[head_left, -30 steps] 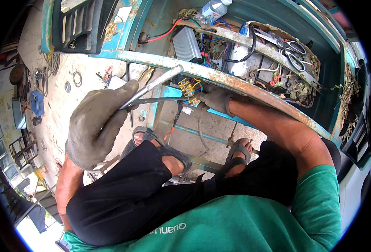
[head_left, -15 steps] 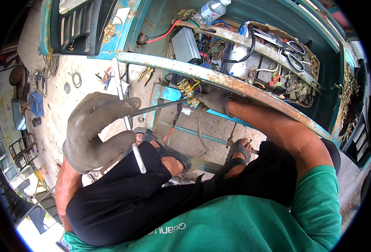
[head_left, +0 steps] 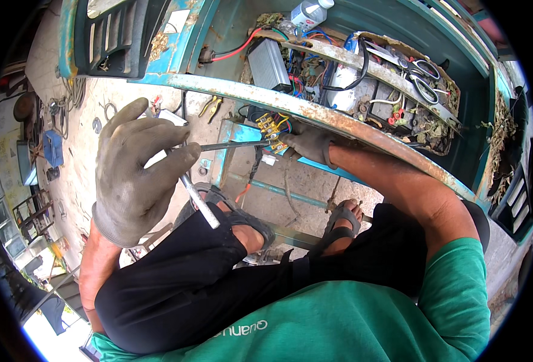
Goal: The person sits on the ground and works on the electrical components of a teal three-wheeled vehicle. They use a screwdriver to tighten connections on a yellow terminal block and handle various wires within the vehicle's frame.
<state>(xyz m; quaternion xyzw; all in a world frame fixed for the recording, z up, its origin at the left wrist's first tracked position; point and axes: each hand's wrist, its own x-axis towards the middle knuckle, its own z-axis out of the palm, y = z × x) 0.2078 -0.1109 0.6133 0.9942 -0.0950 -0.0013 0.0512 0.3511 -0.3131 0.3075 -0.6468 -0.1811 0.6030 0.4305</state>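
In a grey glove, my left hand [head_left: 135,178] has its fingertips and thumb closed round the middle of a T-handle wrench [head_left: 230,145]. The pale crossbar slants down toward my knee, partly behind the hand, and the dark shaft points right. Its tip meets a terminal block [head_left: 271,127] with yellow metal contacts and coloured wires. My gloved right hand [head_left: 310,146] is at the block's right side, under the rusty frame edge, fingers bent against it. What its fingertips grip is partly hidden. A blue metal frame [head_left: 233,131] lies just under the block.
Beyond the frame edge, a teal compartment [head_left: 472,114] holds a finned silver box [head_left: 268,65], scissors [head_left: 424,81], tangled wires, dry leaves and a plastic bottle [head_left: 307,15]. Yellow-handled pliers [head_left: 210,108] lie on the floor. My sandalled feet are below the frame.
My left hand has gone from a wide curl to a fingertip hold at the wrench's junction. The crossbar has turned slightly, its lower end shifting right and up. My right hand stays put.
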